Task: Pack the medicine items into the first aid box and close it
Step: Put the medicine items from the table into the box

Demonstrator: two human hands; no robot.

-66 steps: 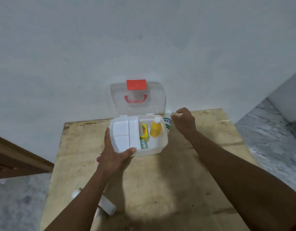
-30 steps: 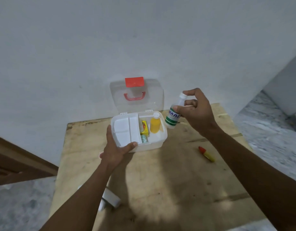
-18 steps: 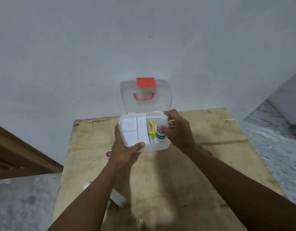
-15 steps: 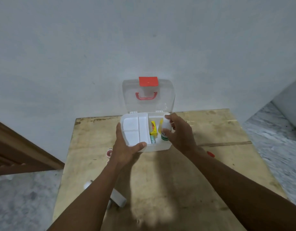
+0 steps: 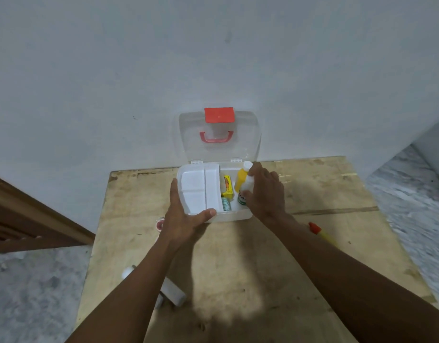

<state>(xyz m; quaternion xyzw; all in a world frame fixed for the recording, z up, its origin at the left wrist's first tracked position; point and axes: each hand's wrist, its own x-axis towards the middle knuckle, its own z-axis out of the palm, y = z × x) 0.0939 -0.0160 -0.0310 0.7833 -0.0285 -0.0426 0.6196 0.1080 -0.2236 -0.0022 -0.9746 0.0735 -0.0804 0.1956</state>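
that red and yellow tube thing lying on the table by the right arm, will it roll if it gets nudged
Probably yes: the red-capped yellow tube looks round and slim and lies on its side on the flat wooden table, so a sideways nudge would likely roll it. It sits near the table's right edge, so it might drop off. It looks small, likely light.

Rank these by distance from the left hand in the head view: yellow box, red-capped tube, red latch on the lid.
1. yellow box, inside the first aid box, just right of the left hand.
2. red latch, up on the open lid.
3. red-capped tube, far right on the table.
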